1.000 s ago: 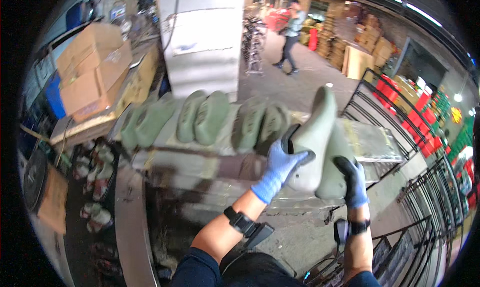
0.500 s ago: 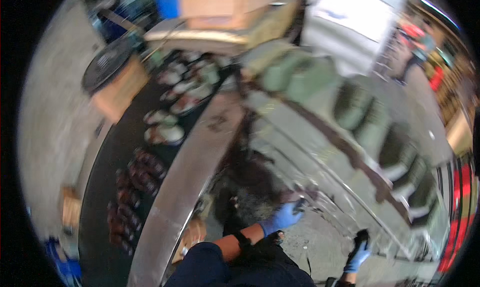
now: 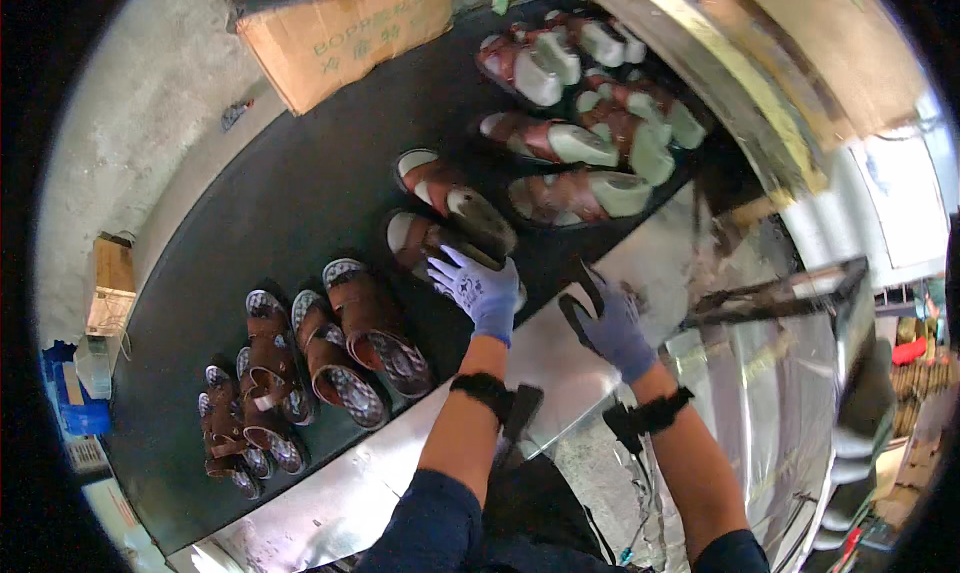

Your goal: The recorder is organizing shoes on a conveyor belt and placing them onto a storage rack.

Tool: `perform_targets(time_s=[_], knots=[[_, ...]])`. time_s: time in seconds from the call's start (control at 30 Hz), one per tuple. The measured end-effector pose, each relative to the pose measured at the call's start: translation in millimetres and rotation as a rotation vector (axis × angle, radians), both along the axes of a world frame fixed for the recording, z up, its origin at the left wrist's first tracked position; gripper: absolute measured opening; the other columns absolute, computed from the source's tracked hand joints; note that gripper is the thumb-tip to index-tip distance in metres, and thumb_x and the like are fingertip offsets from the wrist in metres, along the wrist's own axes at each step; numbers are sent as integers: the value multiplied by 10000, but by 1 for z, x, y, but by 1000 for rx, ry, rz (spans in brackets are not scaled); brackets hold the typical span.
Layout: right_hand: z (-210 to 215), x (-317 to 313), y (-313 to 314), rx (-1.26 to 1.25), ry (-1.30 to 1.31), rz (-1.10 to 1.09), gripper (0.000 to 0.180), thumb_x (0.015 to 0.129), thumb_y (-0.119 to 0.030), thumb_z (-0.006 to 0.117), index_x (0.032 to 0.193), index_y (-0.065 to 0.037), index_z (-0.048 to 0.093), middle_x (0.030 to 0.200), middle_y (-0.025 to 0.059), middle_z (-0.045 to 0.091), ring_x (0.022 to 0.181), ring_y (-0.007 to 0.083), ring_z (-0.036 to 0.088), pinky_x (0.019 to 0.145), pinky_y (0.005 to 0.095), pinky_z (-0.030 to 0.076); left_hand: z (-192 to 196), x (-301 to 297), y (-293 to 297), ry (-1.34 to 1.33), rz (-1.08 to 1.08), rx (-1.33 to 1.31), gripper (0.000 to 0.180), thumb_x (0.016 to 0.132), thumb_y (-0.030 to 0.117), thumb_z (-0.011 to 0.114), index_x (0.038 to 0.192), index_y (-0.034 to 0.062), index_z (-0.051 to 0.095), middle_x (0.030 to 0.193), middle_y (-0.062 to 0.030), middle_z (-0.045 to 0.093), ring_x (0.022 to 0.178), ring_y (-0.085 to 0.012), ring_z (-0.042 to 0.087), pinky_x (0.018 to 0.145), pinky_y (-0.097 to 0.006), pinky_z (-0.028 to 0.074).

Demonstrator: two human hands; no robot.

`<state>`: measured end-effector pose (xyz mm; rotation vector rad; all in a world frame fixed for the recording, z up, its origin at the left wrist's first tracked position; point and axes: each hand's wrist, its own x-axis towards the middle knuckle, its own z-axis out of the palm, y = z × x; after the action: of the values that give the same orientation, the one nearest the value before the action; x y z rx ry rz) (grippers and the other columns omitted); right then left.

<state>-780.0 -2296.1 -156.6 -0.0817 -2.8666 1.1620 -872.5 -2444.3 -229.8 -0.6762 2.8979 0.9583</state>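
My left hand (image 3: 482, 289), in a pale blue-white glove, lies across a brown strap sandal (image 3: 409, 239) with its fingers spread over it. Part of that sandal is hidden under the glove. Just behind it stands another brown sandal (image 3: 430, 181), with a dark blurred shape at its heel end. My right hand (image 3: 605, 323), gloved in blue with dark thumb and forefinger coverings, is held over the metal ledge. Its thumb and forefinger are apart with nothing between them. Both sandals rest on a black belt (image 3: 250, 233).
Several brown sandals on white lasts (image 3: 570, 193) stand farther right on the belt. To the left are brown sandals without lasts (image 3: 375, 323). A metal ledge (image 3: 340, 498) borders the belt. Behind it stands a cardboard box (image 3: 350, 48); a clear-covered rack (image 3: 745, 393) is at the right.
The view has swung towards the belt, bringing the sandals close. Both hands, earlier low by the rack, are now raised; my left one has reached a sandal.
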Motion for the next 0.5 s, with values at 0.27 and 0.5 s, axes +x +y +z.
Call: perform_targets(time_s=[0.27, 0.5], knots=[[-90, -224, -54, 189, -28, 175, 843, 681, -313, 715, 1366, -55, 297, 1346, 263, 351, 1238, 390, 370, 1027, 435, 331, 1, -94, -91, 93, -194, 84, 924, 643, 252, 717, 1400, 58, 224, 1392, -223, 306, 1288, -371, 302, 1045, -447, 291], [-96, -102, -80, 112, -413, 40, 989, 681, -304, 722, 1412, -34, 114, 1435, 236, 205, 1329, 352, 226, 1075, 447, 244, 0, 21, -105, -102, -11, 130, 967, 577, 326, 745, 1388, 108, 265, 1241, -199, 495, 1100, -370, 512, 907, -431, 428]])
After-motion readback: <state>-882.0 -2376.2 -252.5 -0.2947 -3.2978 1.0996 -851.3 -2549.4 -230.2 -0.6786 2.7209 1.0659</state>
